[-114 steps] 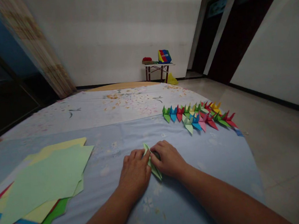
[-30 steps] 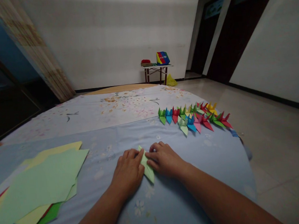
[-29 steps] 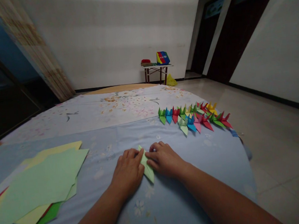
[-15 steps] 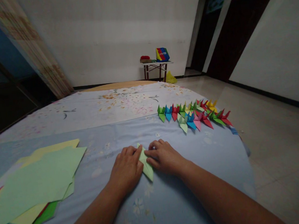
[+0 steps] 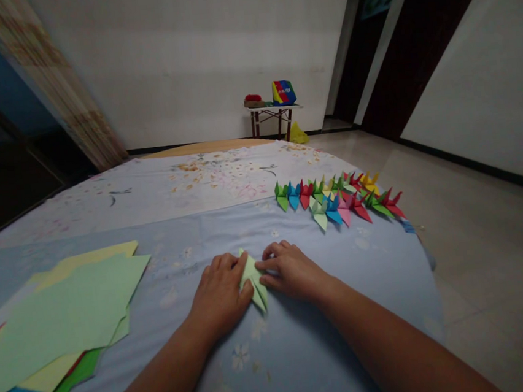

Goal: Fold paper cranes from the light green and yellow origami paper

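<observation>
A light green folded paper piece [image 5: 253,279] lies on the pale blue cloth [image 5: 304,352] between my hands. My left hand [image 5: 219,295] presses on its left side, thumb and fingers closed against the paper. My right hand [image 5: 291,270] pins its right edge with the fingertips pressed together. Further off to the right sit two rows of several small folded paper cranes [image 5: 336,200] in green, blue, red, pink and yellow.
A loose stack of coloured paper sheets [image 5: 56,320], light green on top, lies at the left. A white flowered cloth [image 5: 172,186] covers the far part of the surface. Tiled floor [image 5: 488,242] is to the right; a small table [image 5: 272,113] stands by the far wall.
Both hands stay on the green piece. The paper now looks narrower, with a flap folded in, and my right fingers have shifted a little along its edge.
</observation>
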Motion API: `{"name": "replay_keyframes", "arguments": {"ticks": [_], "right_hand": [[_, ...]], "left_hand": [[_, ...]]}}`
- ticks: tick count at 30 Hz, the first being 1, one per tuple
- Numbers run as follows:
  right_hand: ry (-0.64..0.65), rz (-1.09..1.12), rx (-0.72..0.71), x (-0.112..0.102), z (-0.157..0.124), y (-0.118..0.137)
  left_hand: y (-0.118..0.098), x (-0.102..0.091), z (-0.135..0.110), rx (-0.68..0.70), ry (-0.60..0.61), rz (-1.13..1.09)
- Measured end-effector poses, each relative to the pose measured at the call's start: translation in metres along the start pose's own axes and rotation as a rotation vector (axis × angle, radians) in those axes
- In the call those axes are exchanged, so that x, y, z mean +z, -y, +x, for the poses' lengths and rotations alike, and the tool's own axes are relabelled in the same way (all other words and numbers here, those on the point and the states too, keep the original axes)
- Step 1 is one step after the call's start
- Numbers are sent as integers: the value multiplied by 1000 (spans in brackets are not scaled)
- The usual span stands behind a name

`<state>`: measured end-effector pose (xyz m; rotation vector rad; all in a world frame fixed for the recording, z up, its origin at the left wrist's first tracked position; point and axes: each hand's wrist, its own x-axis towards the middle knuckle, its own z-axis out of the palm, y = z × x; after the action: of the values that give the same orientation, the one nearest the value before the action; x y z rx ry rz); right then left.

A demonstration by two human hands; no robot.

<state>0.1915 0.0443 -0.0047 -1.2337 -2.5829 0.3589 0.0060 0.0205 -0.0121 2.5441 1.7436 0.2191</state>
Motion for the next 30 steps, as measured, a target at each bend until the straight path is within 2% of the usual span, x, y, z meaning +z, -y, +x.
{"name": "replay_keyframes", "arguments": {"ticks": [6,12,22,30], "right_hand": [[-56,66,23,7,0,1],[-87,31,5,12,2,6],[-42,-35,82,15,1,2],[-21,-50,72,12,0,3]], "left_hand": [[1,1,-1,27,17,24],[-2,2,-3,15,5,46],[-4,1,-4,9,6,48],[-3,4,-4,16,-6,56]]}}
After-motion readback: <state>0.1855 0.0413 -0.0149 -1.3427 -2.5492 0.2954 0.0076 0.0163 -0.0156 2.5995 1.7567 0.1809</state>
